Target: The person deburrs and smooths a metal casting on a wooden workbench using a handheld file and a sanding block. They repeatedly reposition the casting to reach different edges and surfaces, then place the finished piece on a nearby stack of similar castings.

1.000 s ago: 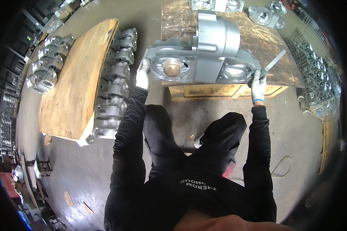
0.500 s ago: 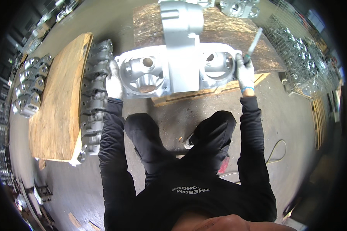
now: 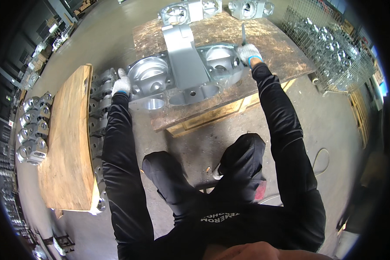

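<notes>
A large silvery metal casting [image 3: 186, 67], with two round openings on either side of a broad raised centre bar, is over the near left part of the wooden-topped workbench [image 3: 286, 56]. Its left end juts past the bench edge. My left hand [image 3: 122, 84], in a whitish knit glove, grips that left end, one digit pointing up. At the opposite end, my gloved right hand [image 3: 249, 53] is closed against the casting. A thin, dark, blade-like tool [image 3: 243, 34] sticks up from the same hand; its handle is hidden by the fingers.
More castings [image 3: 193, 12] stand along the bench's far edge. To my left, a wooden board [image 3: 69, 138] has metal parts [image 3: 32, 130] lined up on both sides. A wire cage [image 3: 329, 47] full of metal parts stands right of the bench. A hose [image 3: 320, 160] loops on the floor.
The casting has turned so different faces show, and it has shifted slightly left over the bench. Both hands moved with it, the right one leftward and farther away, still with the thin tool.
</notes>
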`<state>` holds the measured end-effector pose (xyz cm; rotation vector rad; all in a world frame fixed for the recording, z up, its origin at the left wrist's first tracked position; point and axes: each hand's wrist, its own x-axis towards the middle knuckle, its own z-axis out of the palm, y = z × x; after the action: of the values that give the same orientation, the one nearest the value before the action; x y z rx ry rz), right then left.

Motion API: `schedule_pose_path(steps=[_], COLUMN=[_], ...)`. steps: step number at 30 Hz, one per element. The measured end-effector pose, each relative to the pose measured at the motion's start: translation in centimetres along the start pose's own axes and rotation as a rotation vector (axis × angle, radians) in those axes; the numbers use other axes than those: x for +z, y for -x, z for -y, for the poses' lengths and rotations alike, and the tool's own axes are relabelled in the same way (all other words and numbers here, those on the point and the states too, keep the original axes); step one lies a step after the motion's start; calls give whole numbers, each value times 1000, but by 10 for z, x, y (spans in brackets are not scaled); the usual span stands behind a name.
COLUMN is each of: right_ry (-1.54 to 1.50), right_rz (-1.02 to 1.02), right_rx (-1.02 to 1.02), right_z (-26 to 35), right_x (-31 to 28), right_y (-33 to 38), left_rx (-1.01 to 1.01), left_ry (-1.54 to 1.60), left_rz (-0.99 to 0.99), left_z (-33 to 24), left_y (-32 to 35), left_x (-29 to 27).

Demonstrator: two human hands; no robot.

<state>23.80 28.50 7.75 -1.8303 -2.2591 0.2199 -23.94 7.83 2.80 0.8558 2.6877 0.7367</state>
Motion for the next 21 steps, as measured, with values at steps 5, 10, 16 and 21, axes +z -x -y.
schedule_pose_path(steps=[5,10,16,21], right_ry=[-38,11,-9,-126], right_rz=[-3,-58,15,60], right_rx=[-37,-184,-142,-65], right_z=[8,4,10,9], right_x=[-1,-1,-4,-10], right_y=[-6,3,-7,-14], left_rx=[180,1048,1156,1101], left_ry=[-73,-353,-181,-209], left_rz=[-220,-505,-393,-587], left_z=[-17,-18,-34,-32], left_y=[21,132,205,237], left_x=[-18,-31,-17,-4])
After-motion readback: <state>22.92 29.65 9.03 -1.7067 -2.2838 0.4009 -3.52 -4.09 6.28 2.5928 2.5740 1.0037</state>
